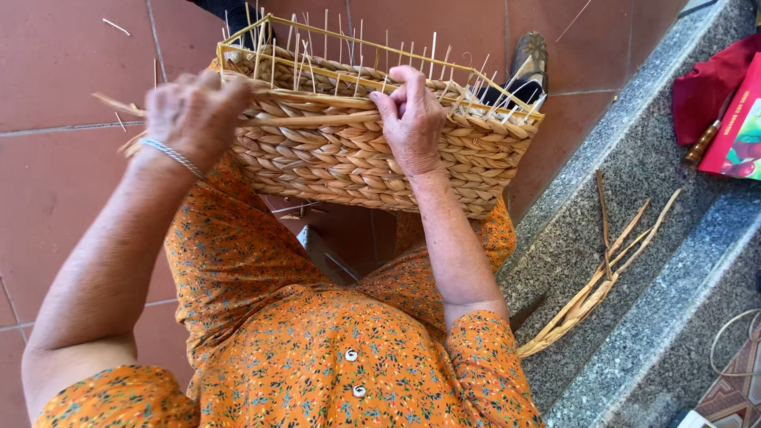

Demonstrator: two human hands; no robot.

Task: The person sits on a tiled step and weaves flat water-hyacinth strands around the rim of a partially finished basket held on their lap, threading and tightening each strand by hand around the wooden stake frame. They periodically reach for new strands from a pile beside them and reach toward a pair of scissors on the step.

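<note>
A rectangular woven straw basket [349, 162] rests on my knees, over my orange flowered dress. Its rim is unfinished, with a thin yellow frame [349, 36] and several upright stalks sticking out. My left hand [194, 115], with a silver bracelet at the wrist, grips a flat straw strand [309, 120] at the basket's left corner. My right hand [411, 119] pinches the same strand against the top edge near the middle of the rim. The strand runs along the rim between both hands.
A bundle of loose straw strands [598, 277] lies on the grey stone step [634, 174] to my right. Farther right are a red cloth [709, 83], a wooden-handled tool [701, 143] and a red box [741, 127]. Red floor tiles [63, 71] lie beyond the basket.
</note>
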